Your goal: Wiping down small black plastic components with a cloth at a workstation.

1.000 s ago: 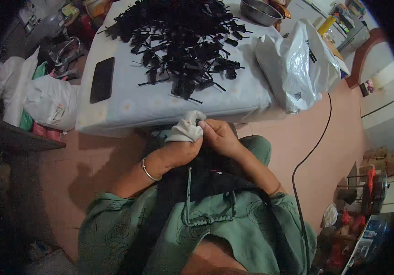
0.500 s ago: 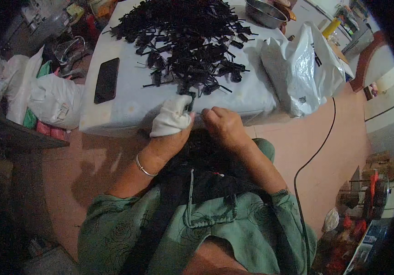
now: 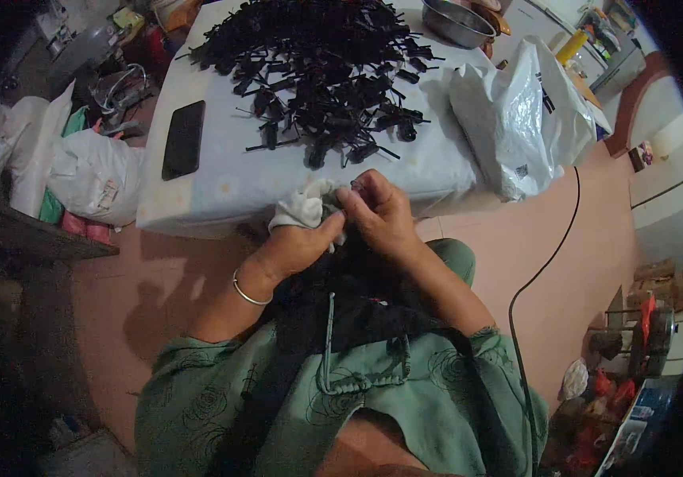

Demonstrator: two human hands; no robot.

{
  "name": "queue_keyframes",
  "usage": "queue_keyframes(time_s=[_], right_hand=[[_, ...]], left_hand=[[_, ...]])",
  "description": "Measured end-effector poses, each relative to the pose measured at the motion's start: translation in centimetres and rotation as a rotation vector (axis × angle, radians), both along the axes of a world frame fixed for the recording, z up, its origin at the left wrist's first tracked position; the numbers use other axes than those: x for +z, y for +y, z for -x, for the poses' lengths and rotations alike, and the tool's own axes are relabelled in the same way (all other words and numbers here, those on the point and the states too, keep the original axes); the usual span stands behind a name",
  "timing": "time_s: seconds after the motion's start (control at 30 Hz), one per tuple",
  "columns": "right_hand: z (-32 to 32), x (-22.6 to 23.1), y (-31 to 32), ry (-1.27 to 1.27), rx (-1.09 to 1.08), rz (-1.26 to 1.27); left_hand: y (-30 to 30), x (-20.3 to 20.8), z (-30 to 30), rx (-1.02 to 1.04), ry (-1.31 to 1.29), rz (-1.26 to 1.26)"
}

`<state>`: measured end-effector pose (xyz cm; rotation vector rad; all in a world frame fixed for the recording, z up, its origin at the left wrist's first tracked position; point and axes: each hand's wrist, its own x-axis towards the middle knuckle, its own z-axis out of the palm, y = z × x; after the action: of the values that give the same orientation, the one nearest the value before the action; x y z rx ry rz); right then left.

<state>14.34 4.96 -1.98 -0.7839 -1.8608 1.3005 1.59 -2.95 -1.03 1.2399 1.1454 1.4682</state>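
My left hand (image 3: 301,242), with a bangle on its wrist, is at the near edge of the table. Bunched white cloth (image 3: 300,208) covers its fingers, and its bare thumb presses in against the cloth. Close beside it, fingertips meeting the left hand's, my right hand (image 3: 385,219) is closed in a pinch. Whatever small thing sits between the fingertips is mostly hidden. Just beyond both hands begins a large heap of small black parts (image 3: 317,87) with thin stems or wires, spread over the pale tablecloth (image 3: 222,183).
A dark phone (image 3: 184,140) lies left of the heap. To the right stand a white plastic bag (image 3: 508,119) and a metal bowl (image 3: 459,22). Full white sacks (image 3: 99,175) rest on a shelf at left. A black cable (image 3: 544,278) runs down at right.
Both hands have come together and drawn slightly back from the heap's near edge. A black part that showed at the left fingertips is now hidden. The right hand has turned, fingers raised.
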Motion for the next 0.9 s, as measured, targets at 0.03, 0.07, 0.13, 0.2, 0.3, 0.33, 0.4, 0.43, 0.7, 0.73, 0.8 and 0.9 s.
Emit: queue_keyframes(time_s=[0.03,0.07,0.13,0.2,0.3,0.33,0.4,0.43,0.7,0.73,0.8,0.9], right_hand=[[0.0,-0.1,0.0,-0.009,0.047,0.019],[-0.3,0.1,0.0,-0.011,0.051,0.021],[-1.2,0.9,-0.3,-0.121,0.142,-0.143],[-1.6,0.7,-0.4,-0.138,0.185,-0.175],[-1.8,1.3,-0.7,-0.196,0.248,-0.151],[-1.8,1.5,-0.7,-0.239,0.273,-0.101],[-1.9,1.2,-0.6,-0.222,0.257,-0.068],[-1.7,1.1,-0.7,-0.217,0.247,-0.035],[-0.8,-1.4,-1.3,-0.121,0.201,0.099],[-0.4,-1.8,-1.3,-0.062,0.182,0.088],[-0.1,-2.0,-1.8,-0.002,0.134,0.071],[0.0,-2.6,-2.0,0.028,0.096,0.073]], left_hand=[[-0.1,-0.3,0.1,0.023,0.044,0.029],[-0.1,-0.6,0.2,0.045,0.089,0.057],[0.0,-1.1,0.4,0.122,0.236,-0.061],[0.3,-1.8,0.3,0.195,0.384,-0.183],[0.1,-1.9,0.1,0.227,0.332,-0.202],[-0.5,-0.7,-0.2,0.159,0.194,-0.014],[-0.6,-0.2,-0.6,0.088,0.061,0.172],[-0.5,-0.6,-0.6,0.139,0.133,0.061],[-0.8,-0.4,-0.9,0.315,0.708,-0.259],[-0.9,-0.4,-0.9,0.307,0.771,-0.236],[-0.7,-0.2,-1.0,0.294,0.832,-0.214],[-0.7,-0.5,-1.3,0.231,1.074,-0.071]])
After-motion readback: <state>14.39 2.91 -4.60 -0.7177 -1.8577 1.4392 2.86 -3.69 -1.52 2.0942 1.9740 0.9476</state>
